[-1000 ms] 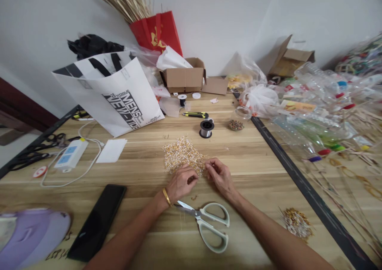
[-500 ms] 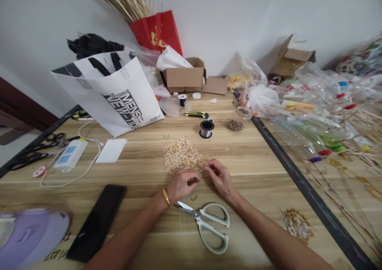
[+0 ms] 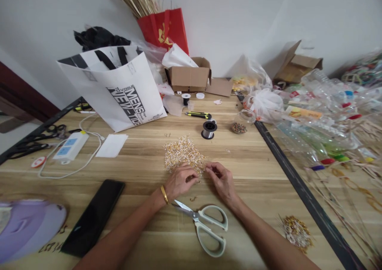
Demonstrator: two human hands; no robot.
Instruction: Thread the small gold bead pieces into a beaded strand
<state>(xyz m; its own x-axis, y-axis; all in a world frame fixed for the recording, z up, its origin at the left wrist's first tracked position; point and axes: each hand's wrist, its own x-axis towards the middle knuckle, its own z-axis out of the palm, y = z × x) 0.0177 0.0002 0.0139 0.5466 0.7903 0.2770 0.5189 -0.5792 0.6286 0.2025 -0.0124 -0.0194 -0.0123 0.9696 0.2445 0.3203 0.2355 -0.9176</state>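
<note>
Beads (image 3: 182,154) are lying heaped mid-desk, and both hands are picking at the heap's near edge: the left hand (image 3: 179,181) curled, fingertips pinched into it, the right hand (image 3: 221,179) pinching something too small to identify. Scissors (image 3: 203,224) are lying just behind the wrists.

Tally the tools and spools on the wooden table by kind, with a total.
Scissors: 1 pair, white-handled, just behind the left hand and right hand
Utility knife: 1
Spools: 3, a large one, a black one, a white one
Total: 5
</note>
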